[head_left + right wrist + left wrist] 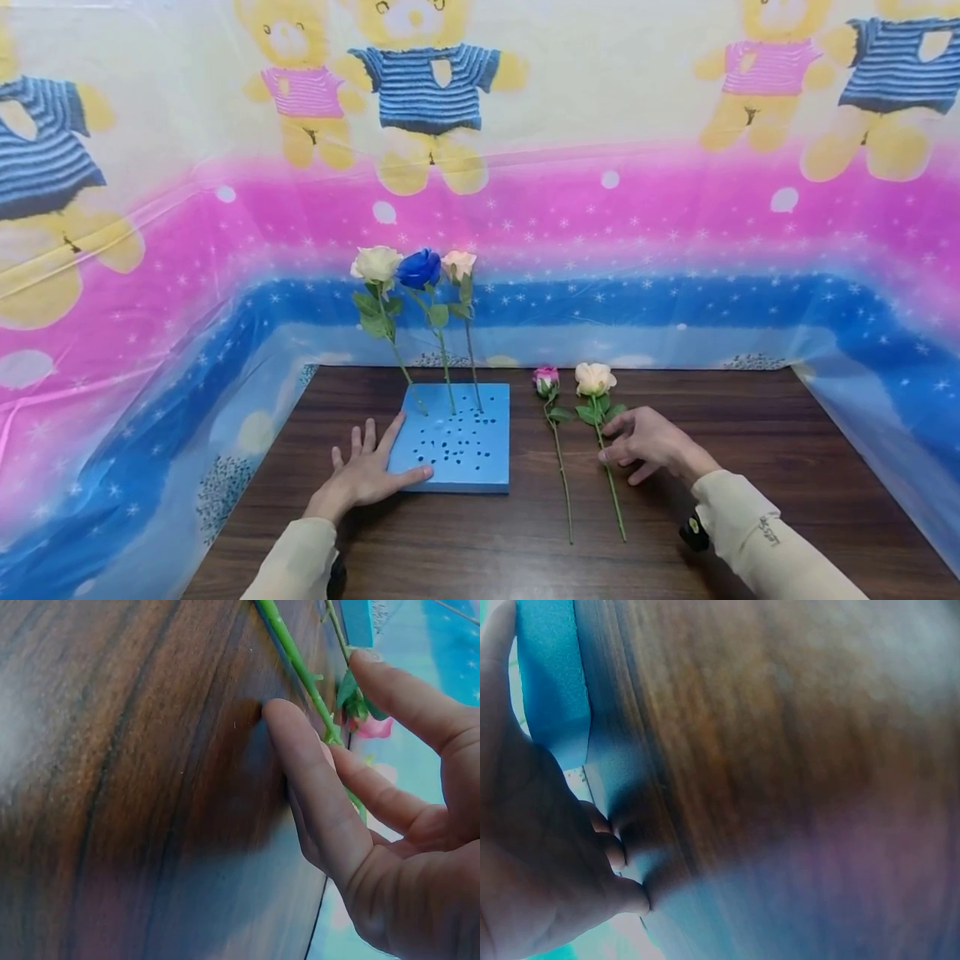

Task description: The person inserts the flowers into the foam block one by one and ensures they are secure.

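Presently, left hand [363,473]: grip spread, thumb resting on blue block [450,483]; right hand [651,442]: grip parted beside cream rose [596,381], contact unclear; cream rose: on counter [532,550] near pink rose [546,382]; white rose [377,264], blue rose [420,269], pale rose [459,264]: standing in block

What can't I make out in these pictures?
Head: the blue rose's stem tip, sunk in the blue block.
Left wrist: part of the block, cut off by the top edge.
Right wrist: part of the lying cream rose's stem, hidden behind the right hand.
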